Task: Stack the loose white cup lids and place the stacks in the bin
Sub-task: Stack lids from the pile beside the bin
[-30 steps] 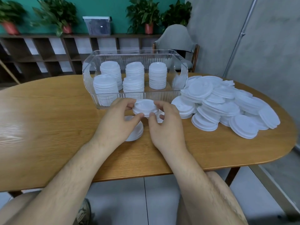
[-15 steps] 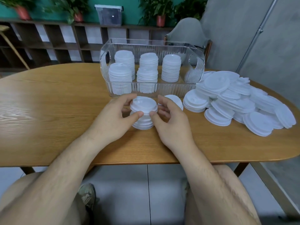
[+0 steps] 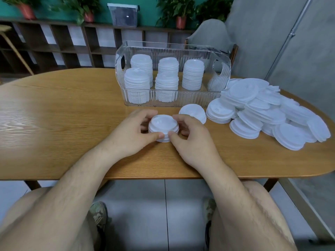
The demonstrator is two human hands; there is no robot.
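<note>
Gripping a short stack of white lids (image 3: 163,126) from both sides, the left hand (image 3: 132,134) and right hand (image 3: 192,140) curl round it on the bench (image 3: 72,105), just in front of the clear ribbed bin (image 3: 172,47). Five taller stacks (image 3: 167,71) stand inside the bin, and a loose lid pile (image 3: 268,109) sprawls right of the bin

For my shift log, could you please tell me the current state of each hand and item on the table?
Left hand: grips the short stack from its left side.
Right hand: grips the same stack from its right side.
Short stack: upright on the table, between both hands.
Bin: open-topped, holds five upright lid stacks, with room at its front right.
Loose lids: heaped unsorted, right of the bin.
</note>
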